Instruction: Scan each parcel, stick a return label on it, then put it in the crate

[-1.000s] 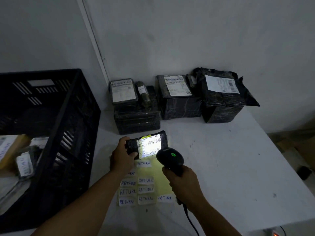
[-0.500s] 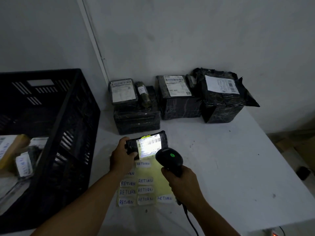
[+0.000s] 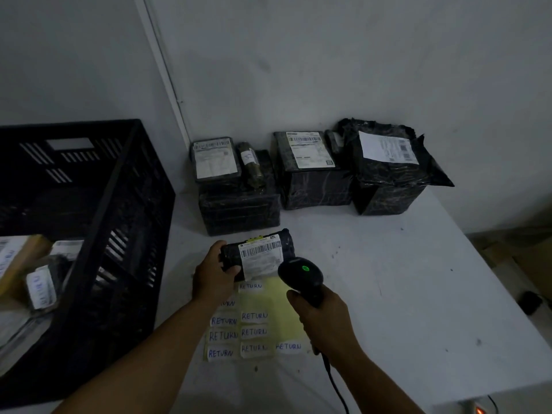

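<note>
From the head view, at centre frame, I see the left hand gripping a small black parcel by its end, label up. The right hand is wrapped round the scanner, its green light on and its nose just beside the label. I judge this parcel is at the scan step — no return label on it yet.

The sheet of return labels lies on the table below the hands. In the crate at left lie a few labelled parcels; at upper centre, five or so wait.
</note>
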Motion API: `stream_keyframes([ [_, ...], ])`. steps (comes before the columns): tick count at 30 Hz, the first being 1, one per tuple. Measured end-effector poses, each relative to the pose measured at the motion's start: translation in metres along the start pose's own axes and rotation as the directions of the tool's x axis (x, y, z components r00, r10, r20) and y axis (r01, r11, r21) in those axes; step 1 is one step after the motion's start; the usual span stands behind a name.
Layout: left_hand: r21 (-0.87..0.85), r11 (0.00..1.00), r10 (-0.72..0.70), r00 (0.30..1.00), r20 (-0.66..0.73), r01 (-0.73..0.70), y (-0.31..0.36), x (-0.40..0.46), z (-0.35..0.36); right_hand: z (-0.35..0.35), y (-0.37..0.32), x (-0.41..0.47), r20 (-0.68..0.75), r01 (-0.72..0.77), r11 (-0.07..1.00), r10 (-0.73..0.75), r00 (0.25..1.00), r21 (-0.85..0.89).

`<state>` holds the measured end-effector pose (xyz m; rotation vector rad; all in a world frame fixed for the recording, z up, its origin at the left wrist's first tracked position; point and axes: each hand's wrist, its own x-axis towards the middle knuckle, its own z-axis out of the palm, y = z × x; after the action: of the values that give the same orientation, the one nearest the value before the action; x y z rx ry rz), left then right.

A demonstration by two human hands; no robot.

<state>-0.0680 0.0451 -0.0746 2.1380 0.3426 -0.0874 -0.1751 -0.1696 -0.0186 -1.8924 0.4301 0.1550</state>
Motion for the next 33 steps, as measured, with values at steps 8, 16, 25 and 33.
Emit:
stream_keyframes([
  [8, -0.026, 0.999, -0.043, 0.998, -0.039, 0.042, -0.004, -0.001, 0.000, -0.014, 0.053, 0.037, -0.218, -0.090, 0.953, 0.027, 0.976, -0.288],
  [16, 0.042, 0.996, -0.078, 0.996, -0.049, 0.080, -0.004, 0.004, 0.003, -0.018, 0.077, 0.057, -0.294, -0.196, 0.868, 0.061, 0.954, -0.456],
  [25, 0.229, 0.966, -0.114, 0.993, -0.022, 0.116, -0.014, 0.011, 0.005, -0.017, 0.081, 0.061, -0.246, -0.215, 0.791, 0.085, 0.966, -0.573],
  [33, 0.176, 0.984, 0.002, 0.995, -0.102, 0.016, -0.017, -0.010, 0.008, -0.014, 0.074, 0.027, -0.383, -0.028, 0.781, -0.274, 0.882, -0.624],
])
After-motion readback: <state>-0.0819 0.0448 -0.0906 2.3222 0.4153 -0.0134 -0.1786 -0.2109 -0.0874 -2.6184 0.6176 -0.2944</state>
